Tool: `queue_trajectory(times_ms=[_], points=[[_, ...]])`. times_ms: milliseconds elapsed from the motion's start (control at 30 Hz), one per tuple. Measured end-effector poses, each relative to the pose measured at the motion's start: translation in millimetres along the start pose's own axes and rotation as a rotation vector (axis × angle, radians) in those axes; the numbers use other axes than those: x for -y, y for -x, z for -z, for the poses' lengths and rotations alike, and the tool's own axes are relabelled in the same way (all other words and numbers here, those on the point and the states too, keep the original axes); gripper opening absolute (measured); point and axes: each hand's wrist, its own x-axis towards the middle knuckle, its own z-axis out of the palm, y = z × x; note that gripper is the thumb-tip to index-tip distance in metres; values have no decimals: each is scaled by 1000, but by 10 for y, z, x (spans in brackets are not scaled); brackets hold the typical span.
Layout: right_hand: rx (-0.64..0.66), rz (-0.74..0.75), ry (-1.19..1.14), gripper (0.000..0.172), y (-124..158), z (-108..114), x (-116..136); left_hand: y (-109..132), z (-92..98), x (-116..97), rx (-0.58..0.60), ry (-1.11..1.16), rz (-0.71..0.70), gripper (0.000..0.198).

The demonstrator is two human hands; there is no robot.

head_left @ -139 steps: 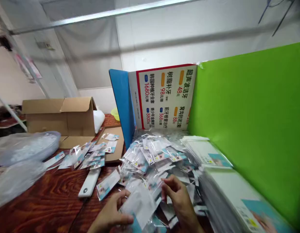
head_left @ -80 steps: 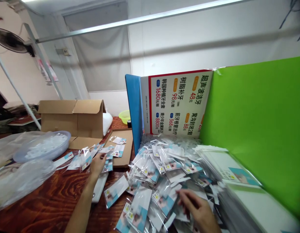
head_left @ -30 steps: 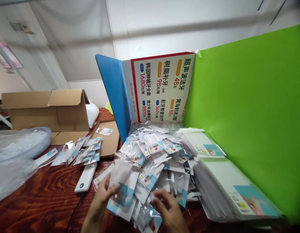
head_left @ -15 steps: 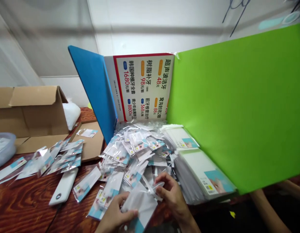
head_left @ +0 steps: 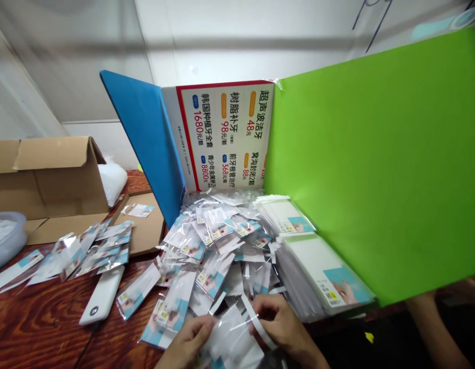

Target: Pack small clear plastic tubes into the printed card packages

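Observation:
A clear plastic bag (head_left: 237,341) with a white card in it, blue at the lower corner, lies between my hands at the front edge of the pile. My left hand (head_left: 193,338) is closed on its left side, thumb on top. At the bag's right edge my right hand (head_left: 285,328) is closed with fingers curled. A narrow white strip (head_left: 256,319) crosses in front of those fingertips; whether they pinch it too is hard to tell. Beyond lies a loose heap of similar carded bags (head_left: 216,256). Right of it stand neat stacks of bagged cards (head_left: 314,261).
A blue panel (head_left: 139,133), a printed sign (head_left: 225,133) and a green board (head_left: 368,169) stand around the heap. Leftward are a white phone-like device (head_left: 101,302), more bags (head_left: 102,251), a cardboard box (head_left: 60,189) and a plastic tub (head_left: 14,241). Another person's arm (head_left: 433,328) shows at right.
My right hand has shifted a little right and down, its fingers more curled. The bag has turned and spread wider between my hands, and the white strip now stands across the right fingertips.

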Motion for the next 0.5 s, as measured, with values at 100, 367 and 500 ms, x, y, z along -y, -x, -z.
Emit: queue_trajectory(times_ms=[100, 367, 500], points=[[54, 119, 23, 19, -14, -50, 65, -9, -58, -19, -68, -47, 14, 73], [96, -26, -2, 39, -46, -79, -66, 27, -24, -96, 16, -185, -18, 71], [178, 21, 42, 42, -95, -176, -186, 41, -3, -62, 20, -191, -21, 74]])
